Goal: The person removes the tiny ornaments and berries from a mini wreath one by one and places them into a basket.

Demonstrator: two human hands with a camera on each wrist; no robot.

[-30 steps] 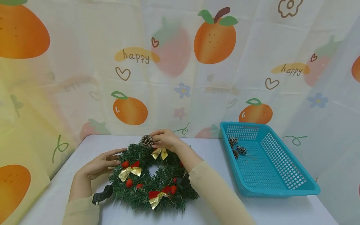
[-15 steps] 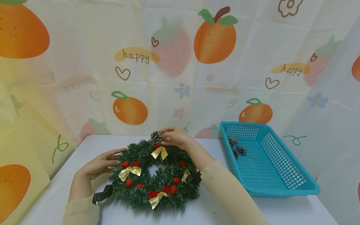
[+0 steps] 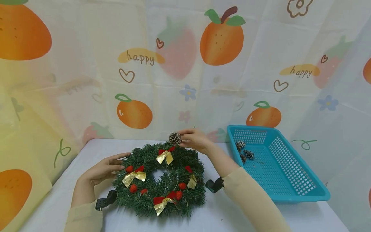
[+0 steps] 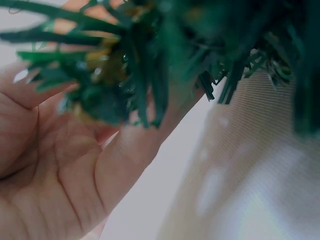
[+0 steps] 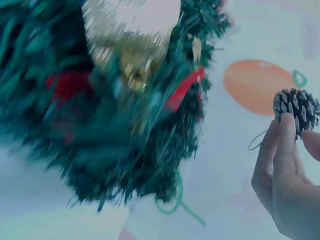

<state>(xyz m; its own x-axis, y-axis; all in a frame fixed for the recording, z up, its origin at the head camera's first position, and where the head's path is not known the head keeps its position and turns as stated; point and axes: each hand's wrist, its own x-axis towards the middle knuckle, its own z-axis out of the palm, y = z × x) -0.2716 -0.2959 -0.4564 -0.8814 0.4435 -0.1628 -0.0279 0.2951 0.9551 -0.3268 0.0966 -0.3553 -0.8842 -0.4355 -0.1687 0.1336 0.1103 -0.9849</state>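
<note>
A round green wreath (image 3: 139, 201) lies flat, dressed with red-and-gold bows (image 3: 164, 157) and red berries (image 3: 133, 188). At its left edge, my left hand (image 3: 101, 169) rests with fingers extended against the greenery. Sprigs (image 4: 145, 75) cover part of that hand in the left wrist view. My right hand (image 3: 197, 140) pinches a white-tipped pine cone (image 3: 175, 138) between thumb and fingertips, just above the wreath's back edge beyond the far bow. In the right wrist view the pine cone (image 5: 296, 111) stands apart from the blurred wreath.
A blue perforated basket (image 3: 290, 197) stands at the right, with several pine cones (image 3: 248, 155) at its left side. A printed cloth (image 3: 188, 106) hangs behind the white table (image 3: 226, 216). Black wrist-worn devices (image 3: 214, 185) sit close beside the wreath.
My right hand has moved right along the wreath's back edge, carrying the pine cone past the far bow and uncovering the right-hand bow. My left hand and the wreath have stayed in place.
</note>
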